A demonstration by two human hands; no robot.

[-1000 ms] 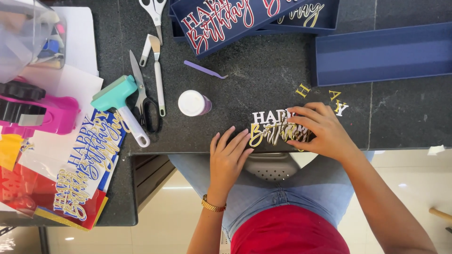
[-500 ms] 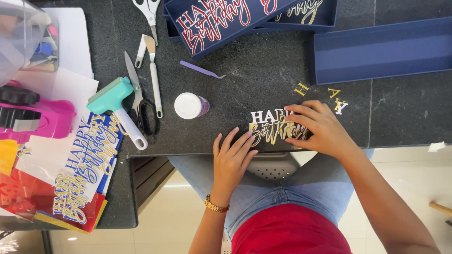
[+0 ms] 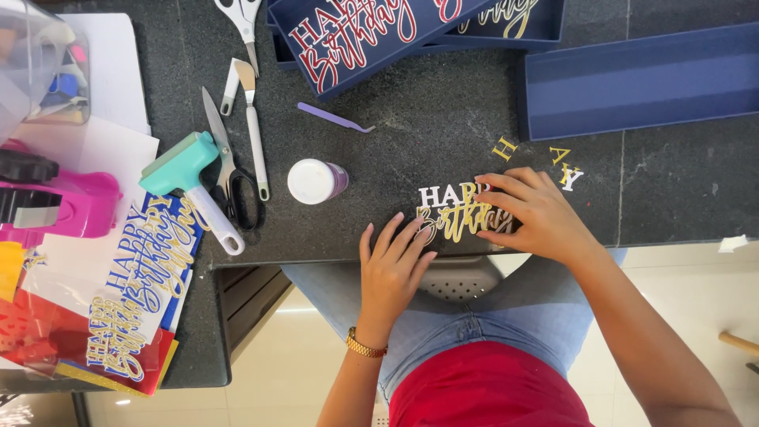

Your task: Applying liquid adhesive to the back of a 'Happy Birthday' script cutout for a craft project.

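1. Right hand (image 3: 531,212) lies flat, fingers spread and curled down over the right end of the paper lettering (image 3: 458,212), pressing it to the worktop (image 3: 427,119); its fingertips cover the last letters.
2. Left hand (image 3: 393,265) rests palm down, fingers loosely fanned, with the tips touching the lower left edge of the same lettering; it grips nothing. A gold bracelet (image 3: 365,345) sits on that wrist.
3. The lettering, white capitals above gold script, lies between the two hands, right at the near edge of the dark stone worktop, just above the person's lap.
4. Just beyond the right hand, a few loose cut-out letters (image 3: 565,166) in gold and white lie scattered on the stone, apart from the main piece.
5. Left of the lettering stands a small white-capped bottle (image 3: 315,181), near but not touching.
6. Further left: black-handled scissors (image 3: 229,178), a teal roller with a white handle (image 3: 194,186), and a white-handled scraper (image 3: 253,126). A thin purple pick (image 3: 334,119) lies above the bottle.
7. Along the far edge, navy box lids (image 3: 640,83) lie open; one at the top centre carries red and white lettering (image 3: 348,35).
8. Far left, a pink tool (image 3: 67,207) and a stack of coloured sheets (image 3: 118,316) with more cut lettering.
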